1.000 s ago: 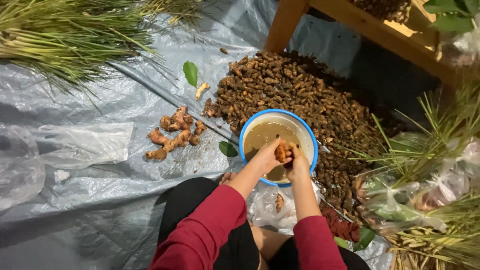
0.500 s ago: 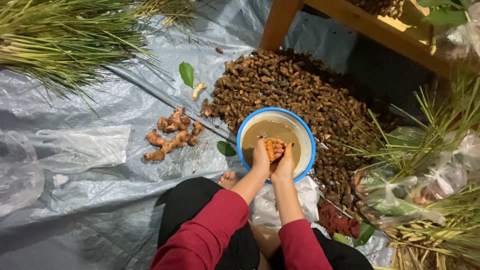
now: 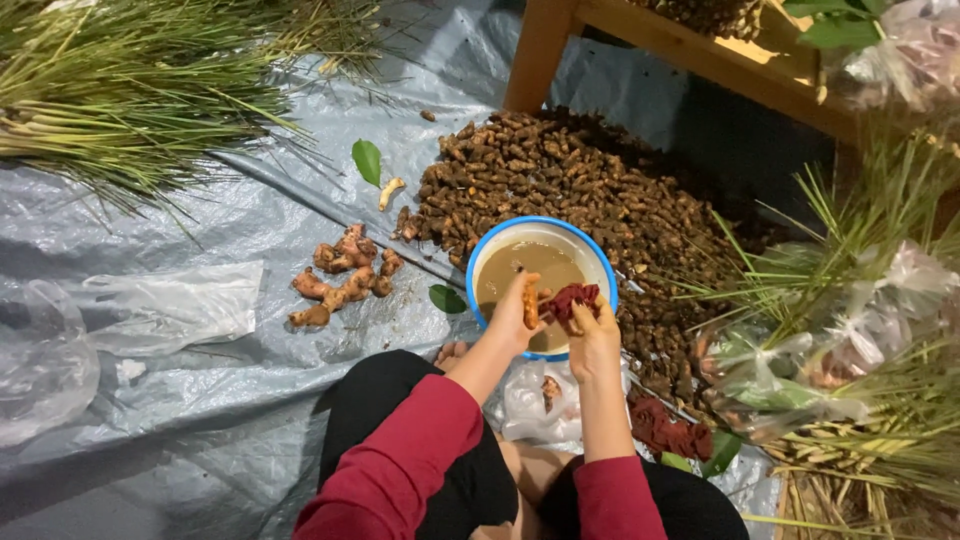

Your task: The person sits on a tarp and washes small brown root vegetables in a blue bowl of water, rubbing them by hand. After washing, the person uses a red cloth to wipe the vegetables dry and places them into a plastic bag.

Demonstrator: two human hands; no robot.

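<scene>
Here the left hand [image 3: 515, 318] grips a turmeric root [image 3: 531, 303] over the blue-rimmed basin [image 3: 500, 240] of muddy water, the right hand [image 3: 592, 335] clutching a red scrubbing cloth [image 3: 572, 298]. Few cleaned roots [image 3: 342, 276] lie on the tarp [image 3: 200, 420]; the big unwashed pile [image 3: 580, 185] remains.

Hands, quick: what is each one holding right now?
Left hand: closed on an orange root over the bowl.
Right hand: closed on a red cloth.
</scene>
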